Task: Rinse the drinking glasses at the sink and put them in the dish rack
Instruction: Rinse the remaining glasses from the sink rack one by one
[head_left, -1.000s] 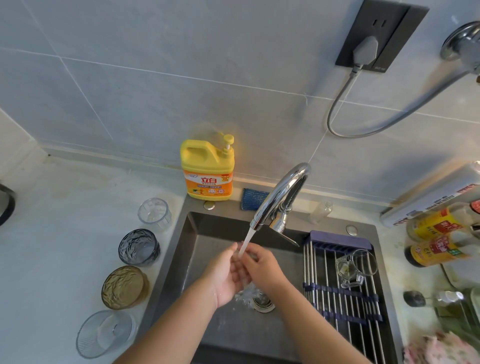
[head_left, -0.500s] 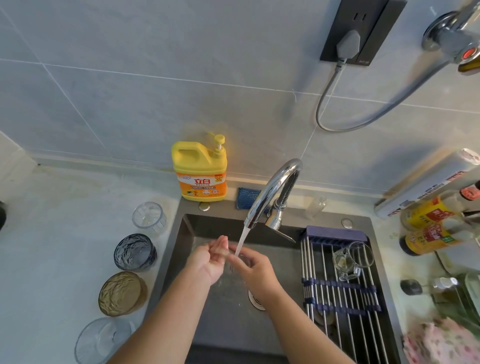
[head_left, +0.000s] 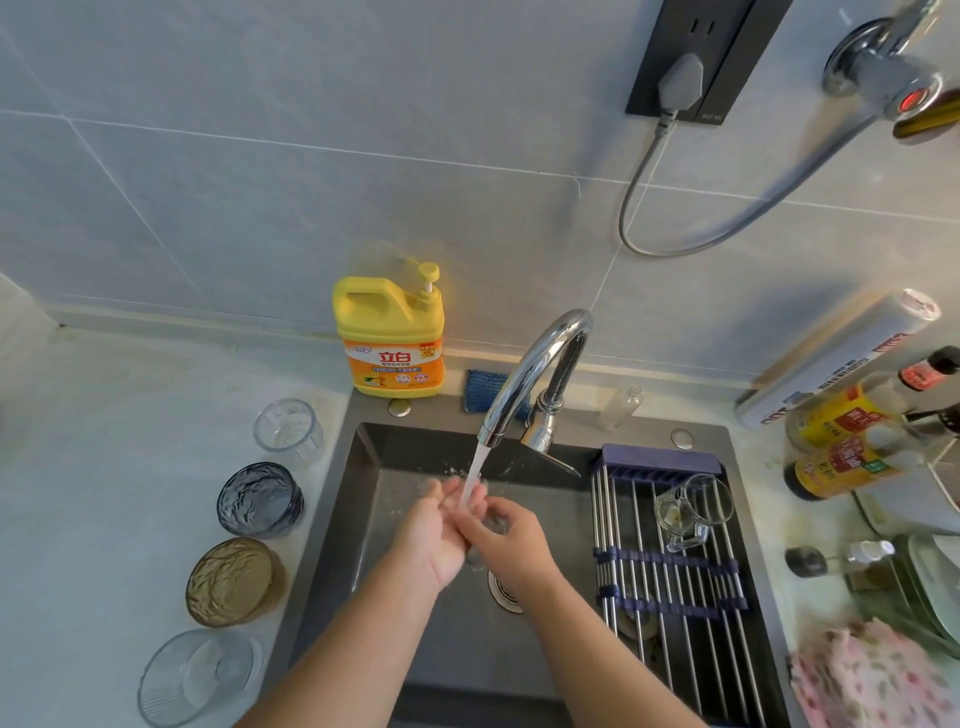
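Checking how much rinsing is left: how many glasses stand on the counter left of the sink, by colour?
clear glasses: 2
blue-grey glass: 1
amber glass: 1
Total: 4

Where the left hand (head_left: 434, 540) and right hand (head_left: 511, 540) meet under the water stream (head_left: 475, 467), a clear shape (head_left: 485, 525) shows between the fingers, too covered and blurred to identify, and neither hand's grip can be read. The right wrist hides part of the drain (head_left: 501, 592), and the bars of the dish rack (head_left: 670, 577) mask something lying beneath them. The floral cloth (head_left: 872, 675) and plates (head_left: 935, 582) run off the right edge, the wall socket (head_left: 727, 52) off the top.
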